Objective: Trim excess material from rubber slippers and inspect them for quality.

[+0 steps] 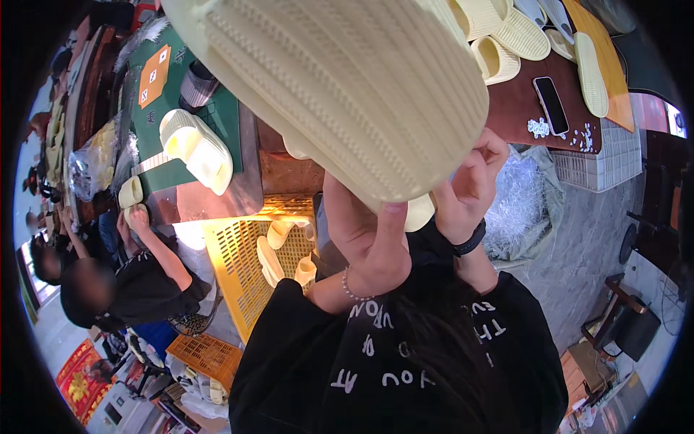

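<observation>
A cream slipper (347, 94) is held up large in front of me, its ribbed, textured sole facing the camera. My left hand (369, 242) grips its lower end, with the thumb pressed on the sole's edge and the other fingers partly behind it. My right hand (470, 188) is closed beside the slipper's right edge, thumb and fingers pinched together. Whatever sits in that pinch, if anything, is hidden. Just below the sole, between my hands, shows a small part of the strap (419, 213).
On the brown table at right lie several cream slippers (520, 36), a phone (551, 105) and small clear pieces (538, 128). A sack of clear stringy plastic (517, 206) stands below. At left are a yellow crate (235, 260) holding slippers, white slippers (199, 148) and a co-worker (144, 282) handling slippers.
</observation>
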A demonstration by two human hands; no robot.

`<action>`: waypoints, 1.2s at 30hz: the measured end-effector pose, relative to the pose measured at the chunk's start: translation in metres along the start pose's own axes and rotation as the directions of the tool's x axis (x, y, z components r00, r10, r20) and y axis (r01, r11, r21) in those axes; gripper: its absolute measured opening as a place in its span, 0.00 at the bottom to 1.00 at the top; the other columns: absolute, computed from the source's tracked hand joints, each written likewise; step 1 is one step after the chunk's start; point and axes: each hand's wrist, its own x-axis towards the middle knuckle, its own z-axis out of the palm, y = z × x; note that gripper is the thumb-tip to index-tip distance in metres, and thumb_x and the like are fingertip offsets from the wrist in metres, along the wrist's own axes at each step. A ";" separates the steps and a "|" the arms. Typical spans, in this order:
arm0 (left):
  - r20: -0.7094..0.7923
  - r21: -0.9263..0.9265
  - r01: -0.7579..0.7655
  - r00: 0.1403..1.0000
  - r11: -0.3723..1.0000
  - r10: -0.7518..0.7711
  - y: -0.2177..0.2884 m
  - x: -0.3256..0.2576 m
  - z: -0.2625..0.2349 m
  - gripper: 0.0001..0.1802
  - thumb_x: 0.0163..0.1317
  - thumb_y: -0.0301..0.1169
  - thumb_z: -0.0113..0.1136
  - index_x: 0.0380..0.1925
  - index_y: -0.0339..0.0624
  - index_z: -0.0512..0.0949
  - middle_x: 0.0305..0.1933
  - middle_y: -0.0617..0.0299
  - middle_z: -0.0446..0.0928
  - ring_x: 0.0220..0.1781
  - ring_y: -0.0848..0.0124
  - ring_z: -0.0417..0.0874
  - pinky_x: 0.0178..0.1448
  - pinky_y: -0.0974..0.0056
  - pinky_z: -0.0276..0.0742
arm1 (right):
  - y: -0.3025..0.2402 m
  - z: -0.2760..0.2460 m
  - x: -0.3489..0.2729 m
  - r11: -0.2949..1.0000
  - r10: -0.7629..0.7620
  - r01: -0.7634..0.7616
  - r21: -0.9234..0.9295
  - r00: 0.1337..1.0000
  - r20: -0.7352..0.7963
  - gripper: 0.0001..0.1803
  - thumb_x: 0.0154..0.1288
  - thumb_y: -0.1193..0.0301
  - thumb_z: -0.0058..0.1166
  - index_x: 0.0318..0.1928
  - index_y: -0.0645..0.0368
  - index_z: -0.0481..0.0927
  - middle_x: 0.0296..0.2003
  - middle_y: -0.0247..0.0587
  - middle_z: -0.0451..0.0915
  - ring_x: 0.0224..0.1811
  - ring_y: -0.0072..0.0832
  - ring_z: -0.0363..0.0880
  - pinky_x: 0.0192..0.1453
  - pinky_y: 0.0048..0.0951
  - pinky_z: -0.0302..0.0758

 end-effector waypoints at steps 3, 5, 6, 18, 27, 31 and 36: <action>0.008 -0.001 0.009 1.000 1.000 -0.009 -0.001 0.000 -0.002 0.30 0.63 0.21 0.52 0.64 0.27 0.54 0.60 0.53 0.65 0.63 0.69 0.66 0.67 0.63 0.60 | 0.001 -0.003 0.000 0.996 -0.028 0.029 -0.086 1.000 0.014 0.11 0.46 0.72 0.71 0.30 0.54 0.81 0.42 0.36 0.63 0.43 0.31 0.67 0.56 0.39 0.67; 0.018 0.008 0.027 0.999 1.000 -0.027 -0.001 0.002 -0.003 0.30 0.63 0.21 0.52 0.64 0.27 0.55 0.60 0.53 0.65 0.62 0.69 0.66 0.66 0.63 0.60 | 0.000 -0.005 0.002 0.992 -0.057 0.062 -0.107 0.997 0.047 0.10 0.46 0.71 0.71 0.29 0.54 0.81 0.42 0.37 0.64 0.46 0.33 0.67 0.56 0.39 0.67; 0.026 0.022 0.015 1.000 1.000 -0.016 -0.001 0.004 -0.002 0.30 0.64 0.21 0.51 0.64 0.27 0.55 0.60 0.53 0.65 0.62 0.69 0.66 0.66 0.63 0.60 | -0.001 -0.007 0.002 0.992 -0.058 0.063 -0.106 0.997 0.048 0.10 0.46 0.71 0.71 0.29 0.54 0.81 0.42 0.37 0.64 0.46 0.33 0.67 0.56 0.39 0.67; 0.050 0.043 0.011 0.999 0.999 -0.013 -0.004 0.009 -0.007 0.29 0.65 0.23 0.50 0.64 0.28 0.55 0.59 0.54 0.65 0.60 0.70 0.66 0.65 0.64 0.61 | 0.001 -0.012 0.004 0.966 -0.106 0.129 -0.224 0.988 0.112 0.15 0.43 0.70 0.74 0.35 0.53 0.84 0.43 0.36 0.66 0.46 0.32 0.69 0.50 0.31 0.69; 0.021 0.009 0.016 1.000 1.000 -0.017 -0.002 0.009 -0.001 0.29 0.64 0.22 0.51 0.64 0.27 0.56 0.58 0.55 0.65 0.61 0.70 0.66 0.65 0.65 0.60 | 0.004 -0.006 0.005 0.995 -0.071 0.074 -0.064 0.996 0.045 0.14 0.42 0.73 0.73 0.32 0.55 0.83 0.42 0.36 0.67 0.47 0.32 0.69 0.51 0.31 0.70; 0.015 0.031 0.052 0.999 0.998 -0.052 -0.002 0.006 -0.002 0.29 0.64 0.22 0.52 0.63 0.26 0.56 0.58 0.54 0.66 0.60 0.70 0.66 0.65 0.65 0.61 | 0.006 -0.006 0.004 0.993 -0.076 0.078 -0.083 0.997 0.031 0.13 0.42 0.74 0.73 0.31 0.55 0.83 0.42 0.36 0.67 0.46 0.32 0.69 0.51 0.33 0.70; 0.007 0.032 0.050 0.999 0.998 -0.050 0.000 0.007 0.000 0.27 0.65 0.23 0.51 0.62 0.26 0.58 0.57 0.55 0.66 0.58 0.71 0.67 0.63 0.65 0.62 | 0.008 -0.007 0.005 0.980 -0.111 0.118 -0.161 0.992 0.054 0.12 0.44 0.71 0.72 0.31 0.53 0.82 0.40 0.37 0.66 0.45 0.34 0.67 0.53 0.37 0.69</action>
